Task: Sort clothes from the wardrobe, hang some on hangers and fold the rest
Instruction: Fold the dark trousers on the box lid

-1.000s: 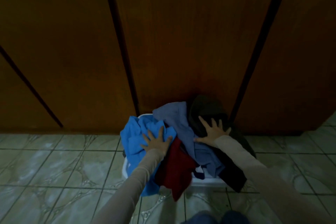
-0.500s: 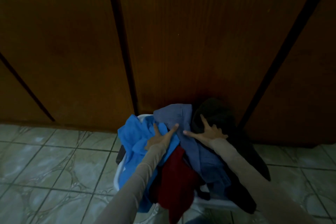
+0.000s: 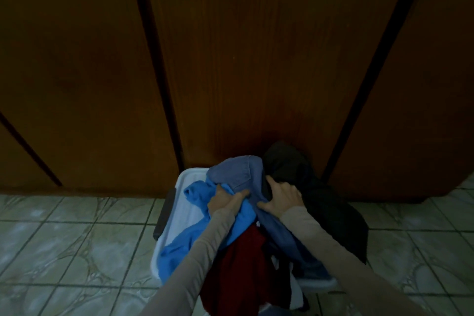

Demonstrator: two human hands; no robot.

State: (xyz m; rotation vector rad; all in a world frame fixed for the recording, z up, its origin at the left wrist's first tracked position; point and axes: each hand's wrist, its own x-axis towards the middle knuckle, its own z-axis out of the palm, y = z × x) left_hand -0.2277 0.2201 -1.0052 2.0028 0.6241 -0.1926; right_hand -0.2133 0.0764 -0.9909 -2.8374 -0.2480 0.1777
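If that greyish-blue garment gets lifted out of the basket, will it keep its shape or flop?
Probably flop: the greyish-blue garment already lies draped and creased over the pile. It may drag the bright blue garment along, since both hands, left hand and right hand, bunch cloth there.

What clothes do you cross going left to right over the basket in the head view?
bright blue garment → left hand → slate-blue denim garment → right hand → black garment

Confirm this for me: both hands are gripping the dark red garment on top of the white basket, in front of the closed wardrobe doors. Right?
Not quite. In the head view the left hand and right hand grip the grey-blue garment, not the dark red garment, which hangs untouched over the near edge. The white basket and the closed wardrobe doors are as you say.
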